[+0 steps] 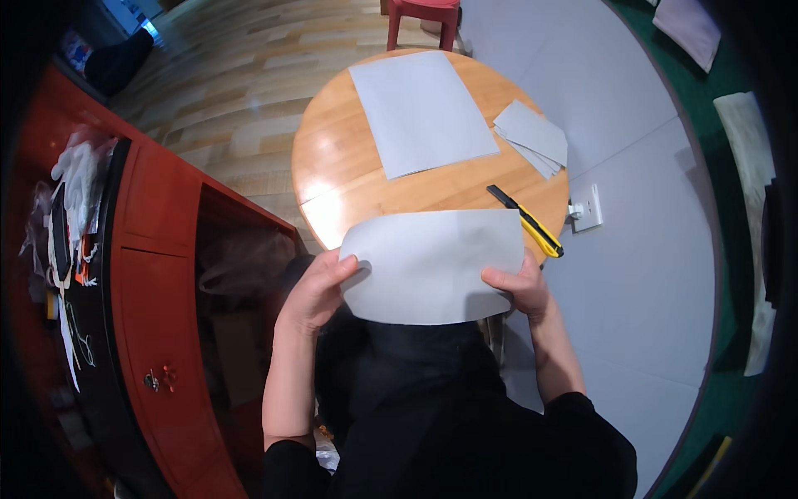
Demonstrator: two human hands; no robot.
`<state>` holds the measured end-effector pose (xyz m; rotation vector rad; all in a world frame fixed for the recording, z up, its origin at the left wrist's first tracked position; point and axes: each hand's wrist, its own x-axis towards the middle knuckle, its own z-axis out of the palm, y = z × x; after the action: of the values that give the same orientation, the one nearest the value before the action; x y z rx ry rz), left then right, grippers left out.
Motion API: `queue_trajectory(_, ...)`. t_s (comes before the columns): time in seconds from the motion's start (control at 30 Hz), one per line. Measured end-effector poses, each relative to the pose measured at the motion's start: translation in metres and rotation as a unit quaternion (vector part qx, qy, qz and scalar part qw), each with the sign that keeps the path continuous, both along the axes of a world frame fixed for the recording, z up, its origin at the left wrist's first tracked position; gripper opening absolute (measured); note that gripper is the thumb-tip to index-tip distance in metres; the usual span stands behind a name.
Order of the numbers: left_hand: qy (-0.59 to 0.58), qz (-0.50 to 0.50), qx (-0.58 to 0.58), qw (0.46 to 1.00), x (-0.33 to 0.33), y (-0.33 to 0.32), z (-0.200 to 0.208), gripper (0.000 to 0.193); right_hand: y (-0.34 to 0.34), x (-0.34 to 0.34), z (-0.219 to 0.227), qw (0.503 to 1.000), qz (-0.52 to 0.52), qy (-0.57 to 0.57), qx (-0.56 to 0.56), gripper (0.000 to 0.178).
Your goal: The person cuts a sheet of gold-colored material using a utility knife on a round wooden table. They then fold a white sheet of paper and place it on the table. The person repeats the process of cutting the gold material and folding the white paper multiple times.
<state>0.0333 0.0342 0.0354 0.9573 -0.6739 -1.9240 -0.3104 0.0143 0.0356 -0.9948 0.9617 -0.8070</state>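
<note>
Between my two hands, above my lap and over the near edge of the round table, I hold a white sheet of paper (428, 270). My left hand (320, 287) grips its left edge, thumb on top and fingers mostly hidden beneath. At the right edge my right hand (524, 287) pinches it the same way. Just beyond my right hand lies a yellow and black utility knife (540, 230). A larger white sheet (424, 112) lies flat at the middle and far side of the table. Several smaller white pieces of paper (532, 137) sit in a fanned stack at the right.
The round wooden table (328, 158) stands against a pale wall (632, 266) with a white plug and socket (588, 209). A red stool (422, 12) is behind it. To my left is a red cabinet (162, 333) with a cluttered black top (100, 333).
</note>
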Motion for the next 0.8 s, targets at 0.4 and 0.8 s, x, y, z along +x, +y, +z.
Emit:
queue_trajectory(0.4,-0.173,0.053,-0.047,0.982,-0.024,0.020,-0.007,0.052,-0.001,-0.001,0.003,0.996,0.051,0.064,0.045,0.054)
queue_trajectory(0.8,-0.252,0.087,-0.025,0.963,-0.039,0.011,-0.009,0.029,-0.002,0.000,0.010,0.946,0.099,0.300,-0.080,0.039)
